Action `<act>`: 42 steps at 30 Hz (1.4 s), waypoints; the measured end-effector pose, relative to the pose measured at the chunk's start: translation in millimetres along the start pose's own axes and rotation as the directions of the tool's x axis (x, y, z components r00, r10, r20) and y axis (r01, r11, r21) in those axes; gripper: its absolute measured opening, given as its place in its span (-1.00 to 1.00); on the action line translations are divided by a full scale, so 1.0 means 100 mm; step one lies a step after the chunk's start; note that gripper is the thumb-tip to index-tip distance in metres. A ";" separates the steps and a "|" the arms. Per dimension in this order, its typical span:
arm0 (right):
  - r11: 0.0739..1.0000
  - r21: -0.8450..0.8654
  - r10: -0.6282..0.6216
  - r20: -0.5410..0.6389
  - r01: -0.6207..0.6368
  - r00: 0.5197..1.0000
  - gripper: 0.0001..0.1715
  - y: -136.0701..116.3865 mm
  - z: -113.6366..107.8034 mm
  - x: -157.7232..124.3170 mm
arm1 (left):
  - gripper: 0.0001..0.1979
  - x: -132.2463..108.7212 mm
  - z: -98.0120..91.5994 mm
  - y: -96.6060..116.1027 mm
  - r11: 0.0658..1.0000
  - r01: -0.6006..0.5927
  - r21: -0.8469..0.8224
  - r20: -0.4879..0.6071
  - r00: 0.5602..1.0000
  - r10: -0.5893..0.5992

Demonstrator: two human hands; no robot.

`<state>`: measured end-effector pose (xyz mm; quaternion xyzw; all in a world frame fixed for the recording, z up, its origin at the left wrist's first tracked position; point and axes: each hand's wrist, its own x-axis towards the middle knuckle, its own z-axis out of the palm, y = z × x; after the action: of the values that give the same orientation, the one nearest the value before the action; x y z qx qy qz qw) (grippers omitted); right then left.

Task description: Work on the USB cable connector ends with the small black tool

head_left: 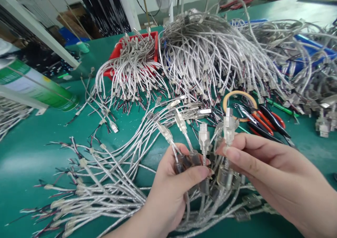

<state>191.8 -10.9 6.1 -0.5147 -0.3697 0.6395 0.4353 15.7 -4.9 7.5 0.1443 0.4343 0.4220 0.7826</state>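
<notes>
In the head view, my left hand (179,183) grasped several silvery cables (195,158) below their connectors, thumb across them, over the green table (15,174). My right hand (273,171) pinched one upright plug (229,127) near its base. Gripping low appeared to leave the metal ends exposed and fanned apart. Behind, a red bin (156,48) held cables whose wire ends hung over its front, presumably keeping them aligned. Pliers (264,124) lay by a tape roll (239,93), seemingly for easy reach. Cables concealed parts of my left fingers; I could not establish the number gripped. The rightmost pile (325,115) was cut off by the frame.
</notes>
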 end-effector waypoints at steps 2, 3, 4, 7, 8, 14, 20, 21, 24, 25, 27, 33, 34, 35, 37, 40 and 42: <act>1.000 -0.009 -0.007 -0.004 0.007 1.000 -0.76 0.01 0.00 0.00 | -0.66 -0.01 0.00 0.00 1.000 -0.001 -0.004 0.008 1.000 0.001; 1.000 -0.015 -0.013 0.000 0.013 1.000 -0.77 0.01 -0.01 0.00 | -0.66 -0.01 0.00 0.00 1.000 -0.001 -0.006 0.010 1.000 0.001; 1.000 -0.021 -0.016 0.004 0.016 1.000 -0.77 0.02 -0.01 0.01 | -0.66 -0.01 0.00 0.00 1.000 -0.002 -0.009 0.014 1.000 0.002; 0.999 -0.029 -0.028 0.006 0.029 1.000 -0.78 0.04 -0.02 0.02 | -0.67 -0.01 0.00 0.00 1.000 -0.004 -0.022 0.024 1.000 0.004; 0.999 -0.031 -0.036 0.000 0.036 0.999 -0.78 0.04 -0.02 0.02 | -0.67 -0.01 0.00 0.00 1.000 -0.004 -0.030 0.027 1.000 0.004; 0.997 -0.062 -0.046 -0.007 0.045 0.999 -0.73 0.00 0.01 0.00 | -0.68 -0.01 0.00 -0.01 0.999 -0.004 -0.053 0.045 0.999 0.006; 1.000 -0.015 0.028 -0.020 -0.028 0.999 -0.72 0.00 0.01 -0.04 | -0.65 -0.01 0.01 0.01 0.999 -0.004 -0.043 0.036 0.999 0.006; 0.999 -0.017 0.032 -0.017 -0.032 0.999 -0.73 0.01 -0.01 -0.04 | -0.64 -0.01 0.01 0.01 0.999 0.002 -0.035 0.034 0.999 -0.001; 0.998 -0.059 0.011 0.051 -0.008 0.999 -0.80 0.02 -0.04 -0.03 | -0.62 0.00 0.00 0.02 1.000 0.013 -0.002 0.022 1.000 -0.013; 0.996 -0.084 0.002 0.074 0.004 0.997 -0.79 0.02 -0.03 -0.02 | -0.61 0.00 -0.01 0.02 1.000 0.014 0.009 0.017 1.000 -0.014; 0.990 -0.137 -0.009 0.064 0.018 0.998 -0.72 0.02 0.00 0.00 | -0.60 0.00 -0.02 0.01 1.000 0.008 0.015 0.018 1.000 -0.008; 0.984 -0.177 -0.042 -0.054 0.032 0.998 -0.45 -0.03 0.16 0.07 | -0.53 0.00 -0.04 -0.03 1.000 -0.003 -0.019 0.042 0.999 0.004; 0.984 -0.178 -0.039 -0.050 0.030 0.998 -0.45 -0.03 0.17 0.08 | -0.53 0.00 -0.05 -0.03 1.000 -0.004 -0.021 0.037 0.999 0.005; 0.984 -0.177 -0.036 -0.046 0.028 0.998 -0.45 -0.04 0.18 0.08 | -0.53 0.00 -0.05 -0.03 1.000 -0.009 -0.018 0.031 0.999 0.009; 0.985 -0.171 -0.027 -0.041 0.020 0.999 -0.44 -0.04 0.18 0.08 | -0.54 0.01 -0.04 -0.02 1.000 -0.013 -0.019 0.025 1.000 0.013; 0.988 -0.152 0.005 -0.025 -0.009 1.000 -0.48 -0.02 0.15 0.05 | -0.53 0.01 -0.02 0.00 0.996 0.022 -0.082 0.058 0.998 -0.018; 0.990 -0.133 0.051 0.021 -0.048 0.998 -0.56 0.00 0.13 0.03 | -0.50 0.00 -0.01 0.01 0.991 0.058 -0.118 0.084 0.995 -0.048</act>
<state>179.2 -8.3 7.9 -0.5437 -0.4039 0.6304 0.3794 14.2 -4.2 7.8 0.1024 0.3799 0.4203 0.8176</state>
